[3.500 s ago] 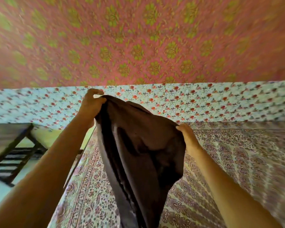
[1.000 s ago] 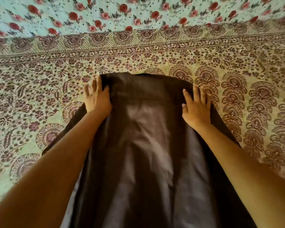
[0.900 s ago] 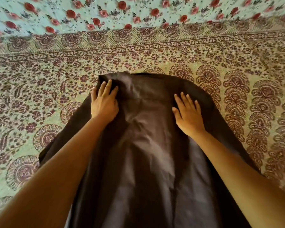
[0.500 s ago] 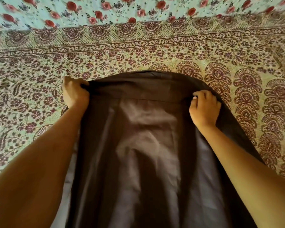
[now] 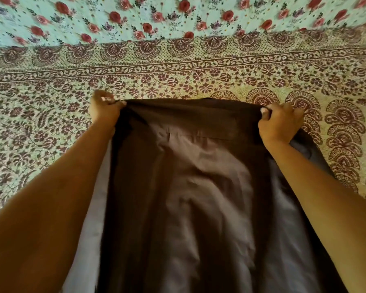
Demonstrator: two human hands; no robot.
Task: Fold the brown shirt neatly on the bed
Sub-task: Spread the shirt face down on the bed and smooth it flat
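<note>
Fingers of the left hand [image 5: 104, 109] curl round one top corner of the brown shirt [image 5: 188, 187], and the right hand [image 5: 280, 123] grips the other. Between them the shirt lies spread lengthwise over the patterned bedspread [image 5: 51, 127] on the bed.

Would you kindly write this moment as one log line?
left hand grips shirt far edge | right hand grips same edge | shirt on bed
</note>
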